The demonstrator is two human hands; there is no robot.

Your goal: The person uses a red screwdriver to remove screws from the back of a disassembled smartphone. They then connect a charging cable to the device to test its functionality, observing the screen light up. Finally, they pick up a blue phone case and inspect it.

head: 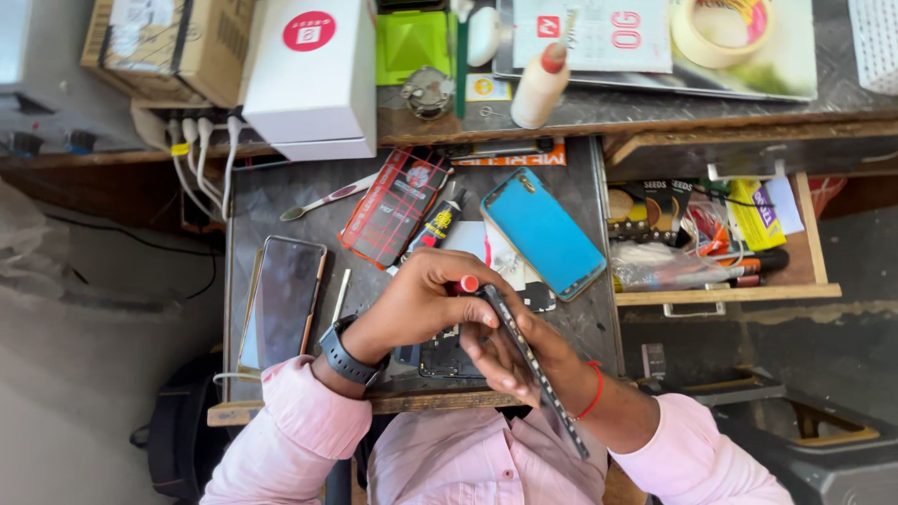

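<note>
1. Far left on the grey metal worktop [271,192]: a dark phone [285,299] lies screen up, near my left wrist, well clear of my hands.
2. My left hand [421,304], watch on the wrist, fingers curled together, pinching a small red-tipped tool [468,283] at its top end. Tip points down at the work.
3. Under the left hand: an opened phone body [449,355], dark insides showing, flat on the worktop near its front edge. Mostly hidden by my fingers.
4. My right hand [514,351], red thread on the wrist, is clamped on a long thin dark strip [535,369] that runs diagonally from the tool's tip down toward my chest. Edge-on; cannot tell what it is.
5. Behind the hands: a red packet [393,206], a small black glue tube [440,223], then a blue phone cover [543,234] lying tilted.
6. Far right: an open wooden drawer [814,243], crowded with packets and pens.
</note>
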